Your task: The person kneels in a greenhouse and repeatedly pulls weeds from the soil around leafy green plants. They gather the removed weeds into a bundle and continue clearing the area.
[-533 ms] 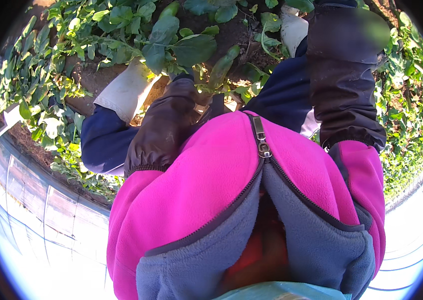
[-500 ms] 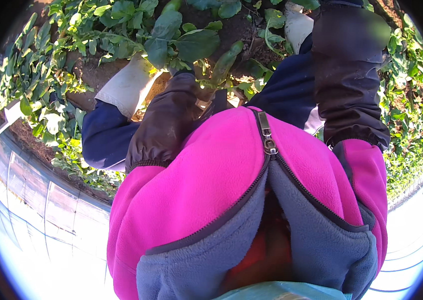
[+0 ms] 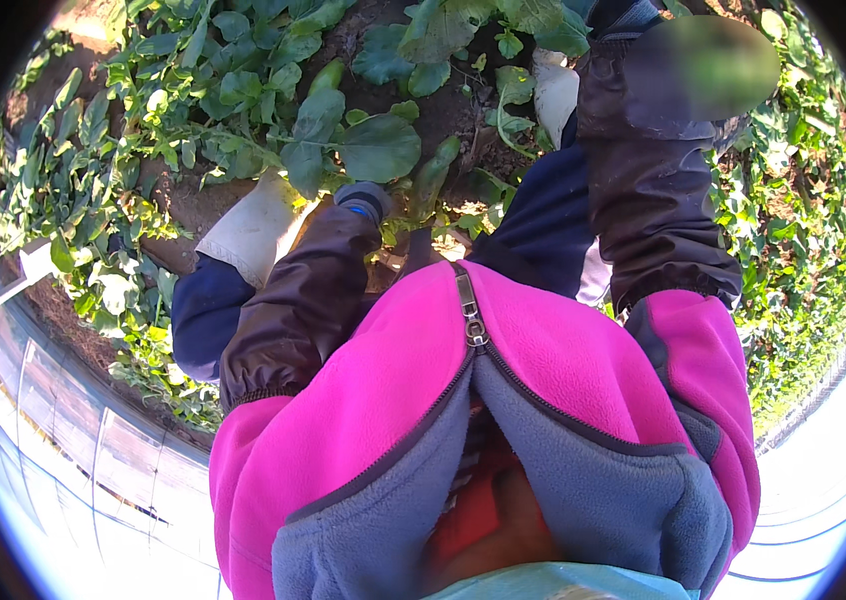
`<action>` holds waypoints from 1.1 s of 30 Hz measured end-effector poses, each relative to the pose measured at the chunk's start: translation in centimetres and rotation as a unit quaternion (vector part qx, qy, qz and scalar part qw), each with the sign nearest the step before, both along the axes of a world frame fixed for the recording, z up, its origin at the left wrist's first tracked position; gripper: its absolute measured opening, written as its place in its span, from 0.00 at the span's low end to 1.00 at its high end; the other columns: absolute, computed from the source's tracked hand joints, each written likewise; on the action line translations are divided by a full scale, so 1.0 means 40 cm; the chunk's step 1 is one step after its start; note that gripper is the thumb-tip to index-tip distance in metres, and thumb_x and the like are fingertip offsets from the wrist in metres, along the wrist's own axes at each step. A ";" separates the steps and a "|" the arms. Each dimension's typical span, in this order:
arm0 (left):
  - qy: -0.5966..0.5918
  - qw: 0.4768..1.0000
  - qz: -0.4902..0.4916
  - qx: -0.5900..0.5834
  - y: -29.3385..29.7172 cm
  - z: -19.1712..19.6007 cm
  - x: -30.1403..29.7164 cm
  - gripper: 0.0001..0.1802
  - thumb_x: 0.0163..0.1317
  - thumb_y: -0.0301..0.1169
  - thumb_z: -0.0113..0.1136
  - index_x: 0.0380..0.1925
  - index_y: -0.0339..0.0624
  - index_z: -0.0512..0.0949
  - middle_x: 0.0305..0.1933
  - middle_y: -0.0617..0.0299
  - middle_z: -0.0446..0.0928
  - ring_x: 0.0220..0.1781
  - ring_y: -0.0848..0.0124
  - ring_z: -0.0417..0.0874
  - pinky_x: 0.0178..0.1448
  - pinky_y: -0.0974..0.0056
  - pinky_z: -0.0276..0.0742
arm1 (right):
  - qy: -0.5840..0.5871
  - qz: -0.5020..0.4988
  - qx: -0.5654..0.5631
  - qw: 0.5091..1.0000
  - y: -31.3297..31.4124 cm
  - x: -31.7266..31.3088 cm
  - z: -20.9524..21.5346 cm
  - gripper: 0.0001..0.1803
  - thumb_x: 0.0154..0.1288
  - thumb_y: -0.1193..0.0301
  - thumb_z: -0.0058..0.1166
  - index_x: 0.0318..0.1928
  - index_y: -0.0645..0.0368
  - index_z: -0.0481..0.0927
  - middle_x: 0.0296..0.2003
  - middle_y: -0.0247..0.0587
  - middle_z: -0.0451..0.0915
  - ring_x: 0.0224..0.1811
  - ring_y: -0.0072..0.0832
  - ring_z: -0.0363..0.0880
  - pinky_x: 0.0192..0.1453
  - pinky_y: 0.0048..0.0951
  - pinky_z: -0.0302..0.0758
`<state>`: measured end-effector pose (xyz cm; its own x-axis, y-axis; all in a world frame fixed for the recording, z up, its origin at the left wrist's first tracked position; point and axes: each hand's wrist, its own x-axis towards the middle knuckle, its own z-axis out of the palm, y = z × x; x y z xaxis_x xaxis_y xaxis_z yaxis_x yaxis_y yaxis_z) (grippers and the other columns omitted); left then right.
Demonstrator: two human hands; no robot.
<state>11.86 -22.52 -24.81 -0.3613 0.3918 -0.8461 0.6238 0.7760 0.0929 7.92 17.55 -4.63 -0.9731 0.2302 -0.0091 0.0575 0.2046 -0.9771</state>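
My left hand (image 3: 364,198), in a grey and blue glove, is low among broad green leaves (image 3: 378,148). Its fingers are hidden, so whether it holds anything does not show. My right hand (image 3: 625,17), in a dark glove, reaches to the top edge near a leafy plant (image 3: 551,22). Its fingers are out of sight as well. Brown sleeve covers wrap both forearms over a pink fleece jacket. A blurred patch lies across part of the right sleeve cover (image 3: 648,190).
White boots (image 3: 243,232) and dark blue trouser legs (image 3: 533,215) are planted among the plants. Dense leafy rows stand on both sides. Brown soil (image 3: 178,205) shows between them. A pale paved strip with a grid of lines (image 3: 63,430) borders the bed at the left.
My left forearm has straightened outward, and more of the gloved wrist shows beside the leaves. The right arm, still stretched forward, appears further left as the whole view has shifted.
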 end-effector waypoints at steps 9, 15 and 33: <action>0.008 0.787 0.440 0.433 0.234 0.383 -0.213 0.16 0.51 0.29 0.68 0.40 0.40 0.77 0.31 0.64 0.80 0.34 0.75 0.78 0.39 0.70 0.74 | 0.152 0.054 0.399 0.903 0.043 0.021 -0.019 0.14 0.65 0.66 0.52 0.47 0.59 0.78 0.41 0.35 0.80 0.42 0.21 0.77 0.43 0.23 0.73; -0.122 0.690 0.265 0.663 0.520 0.569 -0.240 0.16 0.59 0.25 0.56 0.49 0.35 0.72 0.47 0.59 0.77 0.48 0.75 0.76 0.50 0.69 0.73 | 0.024 -0.045 -0.373 0.926 -0.082 0.017 0.013 0.16 0.65 0.64 0.53 0.48 0.60 0.78 0.40 0.36 0.81 0.38 0.22 0.77 0.40 0.23 0.74; 0.046 0.994 -0.092 0.046 0.491 0.094 0.070 0.27 0.55 0.56 0.52 0.47 0.50 0.78 0.51 0.58 0.78 0.53 0.57 0.78 0.53 0.52 0.73 | 0.023 -0.102 0.380 0.919 0.152 0.176 -0.005 0.17 0.54 0.70 0.51 0.47 0.55 0.75 0.35 0.45 0.80 0.38 0.40 0.79 0.41 0.34 0.73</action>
